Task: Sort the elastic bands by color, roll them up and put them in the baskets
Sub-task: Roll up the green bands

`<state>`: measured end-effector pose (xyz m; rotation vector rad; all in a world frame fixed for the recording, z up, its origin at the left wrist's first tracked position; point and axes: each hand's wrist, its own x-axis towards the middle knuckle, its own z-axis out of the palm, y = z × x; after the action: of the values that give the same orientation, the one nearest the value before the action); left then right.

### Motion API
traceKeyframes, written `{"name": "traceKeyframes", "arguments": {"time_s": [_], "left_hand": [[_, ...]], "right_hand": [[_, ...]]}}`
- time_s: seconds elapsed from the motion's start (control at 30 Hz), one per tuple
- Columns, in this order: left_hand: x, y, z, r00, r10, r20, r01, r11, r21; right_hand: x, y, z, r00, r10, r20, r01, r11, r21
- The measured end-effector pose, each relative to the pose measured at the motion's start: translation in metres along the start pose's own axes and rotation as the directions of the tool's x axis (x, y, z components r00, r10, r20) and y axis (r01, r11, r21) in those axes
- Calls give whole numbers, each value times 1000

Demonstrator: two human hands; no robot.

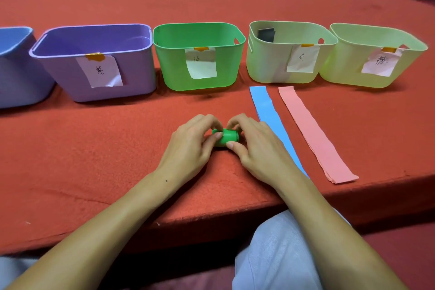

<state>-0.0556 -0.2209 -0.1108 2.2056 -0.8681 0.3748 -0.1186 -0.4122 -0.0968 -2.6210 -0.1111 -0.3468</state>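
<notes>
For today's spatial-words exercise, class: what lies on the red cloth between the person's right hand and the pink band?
In the head view, the flat blue band lies between the right hand and the pink band, its near end hidden under the wrist.

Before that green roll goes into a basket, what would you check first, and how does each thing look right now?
1. Green roll fully rolled, no loose tail: ok.
2. Left hand and right hand both pinching it: ok.
3. Green basket straight ahead, opening clear: ok.
4. Green basket holding nothing: cannot tell, its floor is hidden.
5. Blue band and pink band lying flat, clear of the path: ok.
</notes>
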Motion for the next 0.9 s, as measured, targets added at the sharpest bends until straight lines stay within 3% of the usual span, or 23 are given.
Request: {"name": "traceKeyframes", "arguments": {"time_s": [0.2, 0.37, 0.63, 0.9], "left_hand": [[6, -2, -3, 1000, -3, 8, 3, 1000, 28], [0, -5, -7, 993, -12, 115, -2, 993, 116], [9, -8, -12, 994, -14, 112, -13, 971, 238], [14, -10, -6, 992, -45, 121, 14, 969, 246]], "right_hand": [[5, -1, 3, 998, 52, -20, -52, 999, 5], [12, -4, 6, 996, 67, -62, -68, 997, -20], [15, -6, 5, 994, 76, -77, -78, 997, -25], [16, -6, 8, 995, 61, -77, -66, 995, -70]]}}
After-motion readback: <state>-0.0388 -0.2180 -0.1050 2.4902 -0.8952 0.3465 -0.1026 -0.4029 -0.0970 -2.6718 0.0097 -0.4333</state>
